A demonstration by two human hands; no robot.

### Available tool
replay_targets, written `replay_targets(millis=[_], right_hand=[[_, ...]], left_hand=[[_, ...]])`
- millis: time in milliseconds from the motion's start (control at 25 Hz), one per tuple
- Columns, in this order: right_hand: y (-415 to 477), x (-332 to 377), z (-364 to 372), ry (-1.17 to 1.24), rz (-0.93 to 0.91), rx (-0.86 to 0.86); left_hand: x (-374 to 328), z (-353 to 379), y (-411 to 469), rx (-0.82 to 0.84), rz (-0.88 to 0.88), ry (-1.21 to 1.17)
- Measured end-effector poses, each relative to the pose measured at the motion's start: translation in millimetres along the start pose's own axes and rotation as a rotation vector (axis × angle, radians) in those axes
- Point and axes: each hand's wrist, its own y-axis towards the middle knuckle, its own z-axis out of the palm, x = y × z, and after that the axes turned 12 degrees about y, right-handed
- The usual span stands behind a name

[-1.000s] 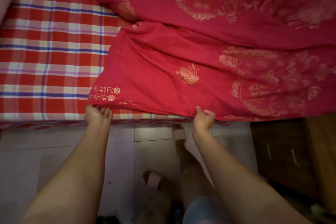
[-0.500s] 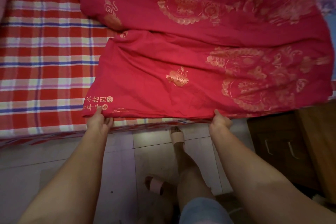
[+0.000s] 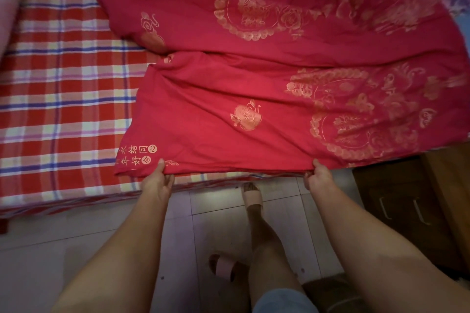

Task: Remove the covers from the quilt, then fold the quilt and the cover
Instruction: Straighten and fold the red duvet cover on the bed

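A red quilt cover (image 3: 267,99) with gold floral and character prints lies spread over the right part of the bed, folded once so that a crease runs across its middle. My left hand (image 3: 157,180) pinches its near edge beside the gold characters, thumb on top. My right hand (image 3: 318,176) grips the same near edge further right, by the round gold pattern. Both hands hold the hem right at the bed's front edge. I cannot tell whether the quilt is inside the cover.
The bed has a red, white and blue plaid sheet (image 3: 61,89), bare on the left. A dark wooden cabinet with two handles (image 3: 401,211) stands at the right. Below is a tiled floor (image 3: 50,256) with the person's feet in pink slippers (image 3: 251,195).
My right hand has slid rightward along the near hem, widening the gap between the hands. The left hand has moved slightly right, and the camera view has shifted so the cover appears further left.
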Motion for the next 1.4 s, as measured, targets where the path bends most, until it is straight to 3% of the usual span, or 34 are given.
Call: replay_targets(millis=[160,320,480,640,880,960,1080,1160,1280,1400], right_hand=[[2.8,-10.8,-5.7,0.058,0.057,0.041],[-24.2,-19.6,10.5,-0.195,0.101,0.149],[-58.4,-43.4,17.7,-0.416,0.038,0.231],[-91.1,-64.4,20.2,-0.855,0.012,0.334],[-150.1,-107.2,34.7,-1.873,0.086,0.447],[-172.2,-119.3,62.6,-1.975,-0.071,0.559],[-213.7,-141.9,121.8,-2.000,-0.626,0.823],[-238.8,-155.1,162.6,-1.938,-0.931,0.976],[-270.1,-171.1,221.1,-1.848,-1.331,1.180],[-293.0,-193.2,286.7,-1.966,-1.595,1.417]], left_hand=[[-20.9,-17.8,9.2,0.081,0.004,-0.239],[-49.5,-29.9,5.3,0.174,0.008,-0.369],[-83.9,-47.2,-3.2,0.214,0.144,-0.465],[-89.7,-106.5,-9.7,0.107,0.215,-0.449],[-46.6,-200.7,11.4,-0.055,0.205,-0.387],[-31.3,-207.1,30.6,-0.155,0.166,-0.189],[-21.3,-215.6,40.5,-0.397,0.105,0.320],[-37.1,-210.0,29.5,-0.484,0.169,0.552],[-78.1,-193.2,27.1,-0.423,0.417,0.612],[-113.1,-166.6,44.4,-0.267,0.556,0.680]])
